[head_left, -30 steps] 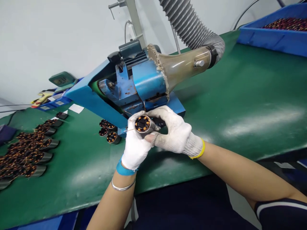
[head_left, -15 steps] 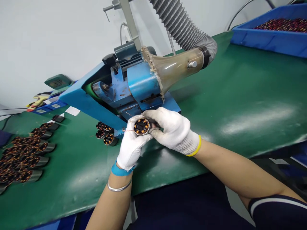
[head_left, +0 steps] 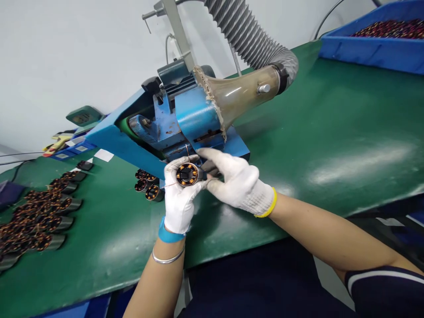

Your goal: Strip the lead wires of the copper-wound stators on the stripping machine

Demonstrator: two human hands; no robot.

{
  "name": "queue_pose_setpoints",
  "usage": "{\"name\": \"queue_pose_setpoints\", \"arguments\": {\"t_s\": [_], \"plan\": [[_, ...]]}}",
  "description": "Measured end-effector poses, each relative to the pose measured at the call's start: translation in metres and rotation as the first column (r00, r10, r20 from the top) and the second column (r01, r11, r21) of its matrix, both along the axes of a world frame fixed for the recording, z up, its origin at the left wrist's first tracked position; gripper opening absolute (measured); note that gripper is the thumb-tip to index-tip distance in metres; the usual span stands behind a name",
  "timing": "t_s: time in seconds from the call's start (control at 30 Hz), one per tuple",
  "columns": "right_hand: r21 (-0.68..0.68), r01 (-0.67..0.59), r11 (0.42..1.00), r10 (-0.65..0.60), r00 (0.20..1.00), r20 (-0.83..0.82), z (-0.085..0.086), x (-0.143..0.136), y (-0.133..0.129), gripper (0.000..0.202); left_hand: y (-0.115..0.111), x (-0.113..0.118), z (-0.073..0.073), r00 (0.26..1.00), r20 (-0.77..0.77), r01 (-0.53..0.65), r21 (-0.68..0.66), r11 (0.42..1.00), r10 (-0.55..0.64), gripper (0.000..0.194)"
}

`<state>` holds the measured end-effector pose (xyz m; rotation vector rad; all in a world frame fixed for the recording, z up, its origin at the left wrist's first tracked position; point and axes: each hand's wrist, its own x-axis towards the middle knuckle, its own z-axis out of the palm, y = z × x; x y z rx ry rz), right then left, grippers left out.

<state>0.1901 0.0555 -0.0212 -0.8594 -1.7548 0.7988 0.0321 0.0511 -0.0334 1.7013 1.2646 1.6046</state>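
A motor stator (head_left: 187,175), a dark cylinder with copper windings, faces me end-on in front of the blue machine (head_left: 198,115). My left hand (head_left: 179,203), in a white glove, is wrapped round it from the left and below. Thin loose wire ends stick out from it. My right hand (head_left: 232,179), in a white glove with greyish fingertips, is at the stator's right side. Its thumb and curled fingers close on the back end, partly hidden, while the index finger stretches toward the machine.
Several stators (head_left: 153,192) stand just left of my hands, and many more (head_left: 43,216) fill the table's left side. A clear funnel (head_left: 245,90) with a grey hose (head_left: 245,35) joins the machine. A blue bin (head_left: 371,55) of small parts sits at the back right.
The stator and my left hand have shifted slightly left. My right index finger has straightened from its curl, and a wire end now stands up above the stator.
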Motion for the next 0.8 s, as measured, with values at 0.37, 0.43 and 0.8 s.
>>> {"name": "queue_pose_setpoints", "arguments": {"t_s": [0.37, 0.43, 0.8], "plan": [[-0.412, -0.16, 0.897, -0.02, 0.916, -0.4, 0.002, -0.006, 0.011, 0.023, -0.003, 0.01, -0.003, 0.98, -0.174, -0.063, 0.185, 0.981, 0.095, 0.045], [-0.356, -0.125, 0.926, -0.023, 0.923, -0.385, 0.0, -0.005, 0.012, 0.016, -0.005, 0.011, -0.004, 0.961, -0.252, -0.071, 0.187, 0.98, 0.117, 0.044], [-0.502, -0.061, 0.863, -0.095, 0.955, -0.28, 0.011, -0.002, 0.013, 0.057, -0.007, 0.013, -0.012, 0.939, -0.309, -0.119, 0.119, 0.986, 0.151, 0.059]]}}
